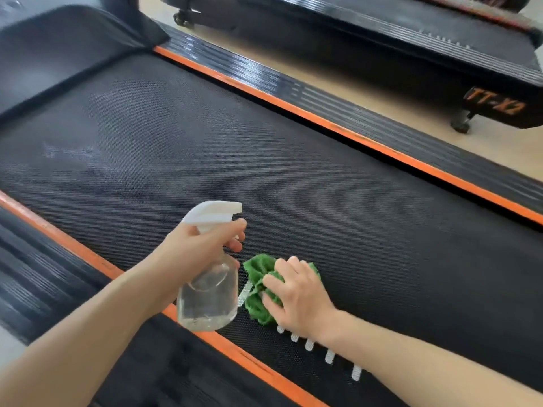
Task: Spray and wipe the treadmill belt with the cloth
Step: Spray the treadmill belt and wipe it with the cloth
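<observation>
Beside the belt (293, 160), orange side rails (338, 127), second treadmill (382, 54).

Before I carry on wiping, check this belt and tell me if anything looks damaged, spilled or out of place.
Nothing stands out. The left hand holds the spray bottle upright above the treadmill belt, and the right hand presses the green cloth onto it. The faint pale patch farther up could be spray or glare; I cannot tell.

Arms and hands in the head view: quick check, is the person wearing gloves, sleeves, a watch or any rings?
Nothing worn shows. The left hand and right hand are bare, with no gloves and no rings visible on the fingers. Both forearms are uncovered to the frame's edge: no sleeves, watch or wristband. Motion blur softens fine detail.
</observation>
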Demonstrator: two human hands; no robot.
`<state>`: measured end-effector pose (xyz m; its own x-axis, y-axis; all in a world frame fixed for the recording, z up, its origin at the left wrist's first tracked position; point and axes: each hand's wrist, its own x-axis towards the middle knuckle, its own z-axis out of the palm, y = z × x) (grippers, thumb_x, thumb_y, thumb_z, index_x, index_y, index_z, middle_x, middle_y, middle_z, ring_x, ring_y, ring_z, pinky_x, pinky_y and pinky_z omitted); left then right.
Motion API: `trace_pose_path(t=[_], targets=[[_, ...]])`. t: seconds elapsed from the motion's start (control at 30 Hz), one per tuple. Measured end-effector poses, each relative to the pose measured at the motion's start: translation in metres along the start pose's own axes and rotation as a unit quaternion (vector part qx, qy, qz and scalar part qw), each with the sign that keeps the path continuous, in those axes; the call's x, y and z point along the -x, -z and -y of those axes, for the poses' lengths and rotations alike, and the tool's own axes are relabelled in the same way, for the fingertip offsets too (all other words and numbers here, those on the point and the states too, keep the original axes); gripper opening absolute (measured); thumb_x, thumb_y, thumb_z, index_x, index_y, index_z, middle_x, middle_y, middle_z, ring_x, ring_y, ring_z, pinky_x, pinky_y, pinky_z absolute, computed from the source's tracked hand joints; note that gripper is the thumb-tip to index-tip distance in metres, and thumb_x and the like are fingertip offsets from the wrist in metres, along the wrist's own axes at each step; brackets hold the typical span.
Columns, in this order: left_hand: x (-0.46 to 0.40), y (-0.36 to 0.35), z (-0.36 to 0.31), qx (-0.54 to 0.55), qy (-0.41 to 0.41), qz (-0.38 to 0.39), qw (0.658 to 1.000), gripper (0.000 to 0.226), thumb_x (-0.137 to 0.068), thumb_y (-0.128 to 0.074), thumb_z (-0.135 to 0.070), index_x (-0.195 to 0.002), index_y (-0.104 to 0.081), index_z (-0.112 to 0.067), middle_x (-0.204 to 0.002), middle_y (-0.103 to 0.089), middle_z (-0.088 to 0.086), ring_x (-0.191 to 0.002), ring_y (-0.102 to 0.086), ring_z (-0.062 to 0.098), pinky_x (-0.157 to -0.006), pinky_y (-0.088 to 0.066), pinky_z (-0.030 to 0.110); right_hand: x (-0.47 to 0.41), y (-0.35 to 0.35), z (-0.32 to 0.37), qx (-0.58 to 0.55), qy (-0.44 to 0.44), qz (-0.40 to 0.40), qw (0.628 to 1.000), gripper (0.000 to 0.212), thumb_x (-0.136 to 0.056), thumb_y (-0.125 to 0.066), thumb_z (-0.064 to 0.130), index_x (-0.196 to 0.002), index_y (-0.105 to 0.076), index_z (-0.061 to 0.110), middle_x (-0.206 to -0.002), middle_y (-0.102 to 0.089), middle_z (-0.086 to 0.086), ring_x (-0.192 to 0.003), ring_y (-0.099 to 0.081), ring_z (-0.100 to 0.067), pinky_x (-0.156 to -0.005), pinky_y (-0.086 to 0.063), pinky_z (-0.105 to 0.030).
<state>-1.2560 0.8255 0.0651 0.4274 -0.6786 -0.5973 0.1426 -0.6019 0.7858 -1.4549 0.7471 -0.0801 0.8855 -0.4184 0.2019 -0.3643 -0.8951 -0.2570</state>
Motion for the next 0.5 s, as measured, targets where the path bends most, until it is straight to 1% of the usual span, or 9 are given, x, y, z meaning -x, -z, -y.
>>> trace_pose_path(t=[0.07, 0.1, 0.17, 0.23, 0.27, 0.3, 0.33, 0.37, 0.5], targets=[[0.0, 0.001, 0.0, 0.018, -0.011, 0.0, 1.0, 0.026, -0.094, -0.077, -0.042, -0.093, -0.08, -0.016, -0.106, -0.081, 0.012, -0.068, -0.076, 0.017, -0.07, -0.056, 0.03, 0.0, 0.007, -0.044, 0.048, 0.066, -0.001, 0.997, 0.017, -0.088, -0.058, 0.034, -0.081, -0.057, 0.019, -0.083, -0.051, -0.005, -0.076, -0.046, -0.025, -0.065, -0.037, -0.037], [0.001, 0.001, -0.001, 0.022, -0.015, 0.003, 1.0, 0.027, -0.094, -0.077, -0.042, -0.094, -0.08, -0.015, -0.106, -0.08, 0.013, -0.069, -0.076, 0.019, -0.073, -0.057, 0.032, -0.003, 0.008, -0.079, 0.089, 0.037, -0.021, 0.995, 0.018, -0.088, -0.055, 0.033, -0.077, -0.057, 0.018, -0.08, -0.051, -0.008, -0.074, -0.049, -0.027, -0.062, -0.04, -0.039], [0.002, 0.006, 0.0, 0.021, -0.015, 0.005, 1.0, 0.028, -0.093, -0.077, -0.043, -0.093, -0.08, -0.016, -0.104, -0.081, 0.01, -0.07, -0.076, 0.019, -0.071, -0.057, 0.033, -0.014, 0.019, -0.15, 0.155, -0.149, -0.091, 0.972, 0.03, -0.09, -0.045, 0.037, -0.079, -0.06, 0.014, -0.081, -0.052, -0.014, -0.073, -0.051, -0.035, -0.061, -0.047, -0.046], [0.002, 0.011, 0.002, 0.021, -0.011, 0.003, 1.0, 0.028, -0.092, -0.077, -0.044, -0.093, -0.081, -0.017, -0.101, -0.081, 0.005, -0.068, -0.076, 0.016, -0.059, -0.054, 0.026, -0.023, 0.028, -0.191, 0.156, -0.374, -0.115, 0.907, 0.044, -0.095, -0.035, 0.043, -0.097, -0.064, 0.01, -0.095, -0.054, -0.017, -0.084, -0.051, -0.039, -0.073, -0.049, -0.047], [0.002, 0.013, 0.003, 0.021, -0.009, 0.001, 1.0, 0.028, -0.092, -0.077, -0.044, -0.094, -0.081, -0.016, -0.1, -0.081, 0.004, -0.067, -0.075, 0.016, -0.056, -0.053, 0.024, -0.031, 0.026, -0.191, 0.15, -0.456, -0.114, 0.87, 0.044, -0.097, -0.035, 0.042, -0.105, -0.064, 0.011, -0.102, -0.055, -0.017, -0.091, -0.05, -0.039, -0.078, -0.046, -0.047], [0.001, 0.014, 0.004, 0.02, -0.011, -0.003, 1.0, 0.028, -0.093, -0.077, -0.043, -0.094, -0.08, -0.015, -0.1, -0.081, 0.005, -0.067, -0.075, 0.015, -0.057, -0.054, 0.025, -0.041, 0.02, -0.178, 0.153, -0.499, -0.111, 0.846, 0.04, -0.098, -0.037, 0.04, -0.108, -0.063, 0.011, -0.106, -0.055, -0.017, -0.095, -0.05, -0.039, -0.08, -0.044, -0.047], [0.001, 0.016, 0.004, 0.023, -0.014, -0.007, 1.0, 0.028, -0.093, -0.077, -0.042, -0.094, -0.08, -0.014, -0.1, -0.081, 0.008, -0.067, -0.074, 0.016, -0.062, -0.055, 0.027, -0.054, 0.013, -0.156, 0.158, -0.499, -0.105, 0.846, 0.037, -0.097, -0.04, 0.038, -0.107, -0.063, 0.012, -0.106, -0.056, -0.017, -0.094, -0.05, -0.039, -0.079, -0.043, -0.046], [0.002, 0.016, 0.004, 0.03, -0.016, -0.01, 0.999, 0.028, -0.094, -0.077, -0.041, -0.095, -0.08, -0.013, -0.1, -0.08, 0.011, -0.066, -0.074, 0.017, -0.066, -0.056, 0.028, -0.066, 0.003, -0.129, 0.157, -0.465, -0.108, 0.864, 0.033, -0.095, -0.043, 0.037, -0.102, -0.063, 0.013, -0.103, -0.057, -0.016, -0.091, -0.051, -0.038, -0.076, -0.043, -0.045], [-0.001, 0.015, 0.001, 0.033, -0.017, -0.033, 0.999, 0.027, -0.093, -0.078, -0.041, -0.095, -0.081, -0.014, -0.1, -0.081, 0.011, -0.071, -0.075, 0.018, -0.079, -0.061, 0.035, -0.091, -0.033, 0.003, 0.08, -0.229, -0.076, 0.967, 0.021, -0.087, -0.052, 0.038, -0.086, -0.06, 0.019, -0.089, -0.057, -0.008, -0.079, -0.05, -0.031, -0.066, -0.039, -0.04]])
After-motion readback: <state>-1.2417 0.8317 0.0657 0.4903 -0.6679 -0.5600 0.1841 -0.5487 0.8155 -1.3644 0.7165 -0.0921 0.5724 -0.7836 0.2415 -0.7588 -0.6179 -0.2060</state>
